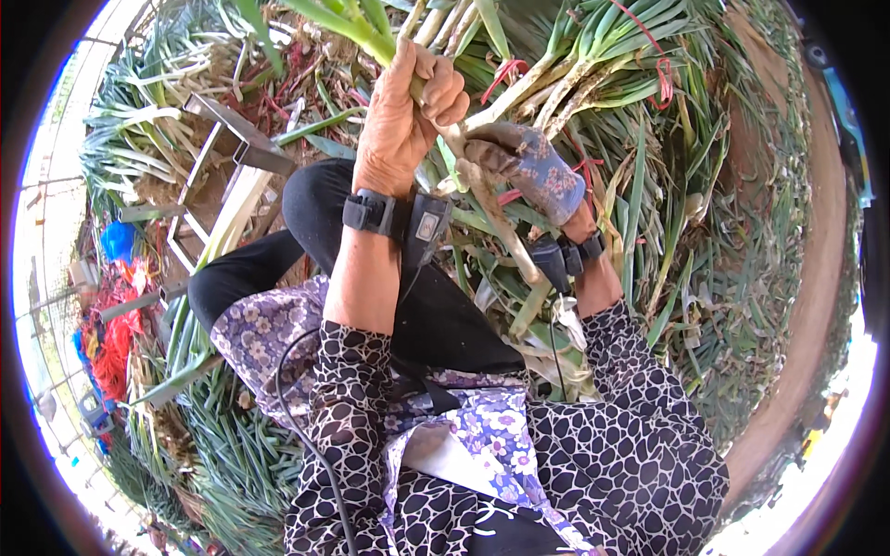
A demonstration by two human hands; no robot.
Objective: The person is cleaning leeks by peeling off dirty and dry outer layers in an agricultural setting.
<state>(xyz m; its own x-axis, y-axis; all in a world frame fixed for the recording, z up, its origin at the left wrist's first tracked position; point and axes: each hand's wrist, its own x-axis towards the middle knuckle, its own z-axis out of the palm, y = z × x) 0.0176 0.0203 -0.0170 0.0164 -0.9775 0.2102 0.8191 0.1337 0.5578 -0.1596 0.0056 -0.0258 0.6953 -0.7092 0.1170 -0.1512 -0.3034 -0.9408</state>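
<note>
My bare left hand (408,111) is a fist around a large green onion (371,39), whose green leaves reach past the upper edge. Just to its right, my right hand (533,171), in a blue flowered work glove, has its fingers curled at the stalk's pale lower part; the glove hides exactly what they pinch. Below the glove, a pale, soiled stalk (501,222) slants down over my lap. Bundles of green onions (593,60) tied with red string lie beyond both hands.
A metal frame (246,144) stands left of my knee. Loose onion leaves (732,306) cover the ground at right. More green onions (236,454) are heaped at lower left, near a tangle of red string (111,357). A cable (315,445) runs along my left sleeve.
</note>
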